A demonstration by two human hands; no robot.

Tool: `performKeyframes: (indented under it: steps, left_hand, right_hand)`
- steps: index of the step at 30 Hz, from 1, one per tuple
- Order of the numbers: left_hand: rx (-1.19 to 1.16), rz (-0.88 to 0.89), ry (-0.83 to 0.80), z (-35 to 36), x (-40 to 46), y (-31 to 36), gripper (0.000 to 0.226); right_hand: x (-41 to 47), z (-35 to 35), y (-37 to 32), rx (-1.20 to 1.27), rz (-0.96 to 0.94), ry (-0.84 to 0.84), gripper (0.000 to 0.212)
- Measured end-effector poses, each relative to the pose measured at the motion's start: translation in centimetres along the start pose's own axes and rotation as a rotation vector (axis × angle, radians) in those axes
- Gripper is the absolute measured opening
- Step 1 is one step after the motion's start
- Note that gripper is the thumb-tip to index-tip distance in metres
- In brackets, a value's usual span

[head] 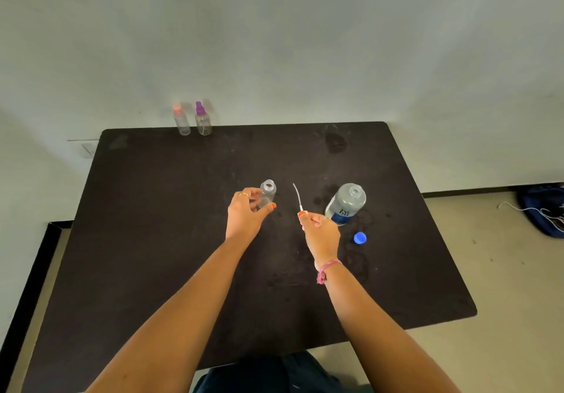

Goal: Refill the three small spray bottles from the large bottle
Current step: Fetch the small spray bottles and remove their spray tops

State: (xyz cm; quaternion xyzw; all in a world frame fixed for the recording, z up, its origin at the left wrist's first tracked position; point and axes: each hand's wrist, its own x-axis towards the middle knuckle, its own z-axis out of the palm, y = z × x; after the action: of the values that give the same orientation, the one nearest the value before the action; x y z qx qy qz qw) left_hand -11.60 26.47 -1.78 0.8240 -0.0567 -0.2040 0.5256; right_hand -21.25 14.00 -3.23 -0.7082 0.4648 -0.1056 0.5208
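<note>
My left hand grips a small clear spray bottle with its top off and its neck open, upright near the middle of the dark table. My right hand holds that bottle's spray head, whose thin white dip tube points up and away. Just right of this hand stands the large water bottle, uncapped, with a blue label. Its blue cap lies on the table close by. Two more small spray bottles stand at the table's far edge, one with a pink top, one with a purple top.
A pale wall runs behind the table. Wet marks dot the tabletop around the large bottle. A blue bag with white cords lies on the floor at the right. My dark trousers show at the bottom edge.
</note>
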Motion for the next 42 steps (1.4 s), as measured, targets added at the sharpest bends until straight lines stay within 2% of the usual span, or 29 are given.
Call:
performKeyframes:
  steps: [6,12,22,32,38,42]
  left_hand:
    - [0.061,-0.048,-0.044,2.0,0.5,-2.0,0.034]
    - [0.129,-0.083,-0.060,3.5,1.0,-3.5,0.039]
    - [0.190,-0.041,-0.048,4.8,2.1,-5.0,0.039]
    - [0.164,-0.053,-0.073,3.9,1.8,-5.1,0.065]
    - [0.153,0.025,-0.022,0.0,2.1,-5.8,0.053]
    - [0.127,0.080,0.065,-3.6,3.0,-5.6,0.041]
  right_hand:
    - [1.0,0.9,2.9,-0.129,0.088,-0.033,0.025]
    - [1.2,2.1,4.1,-0.159,0.109,-0.071,0.030]
    - [1.3,3.3,4.7,-0.150,0.094,-0.016,0.017]
    - [1.5,2.3,4.3,-0.128,0.074,-0.048,0.027]
    - [2.6,1.6,1.9,-0.099,-0.001,0.002,0.019]
    - [3.7,2.1,-2.4,-0.120,-0.148,0.019,0.018]
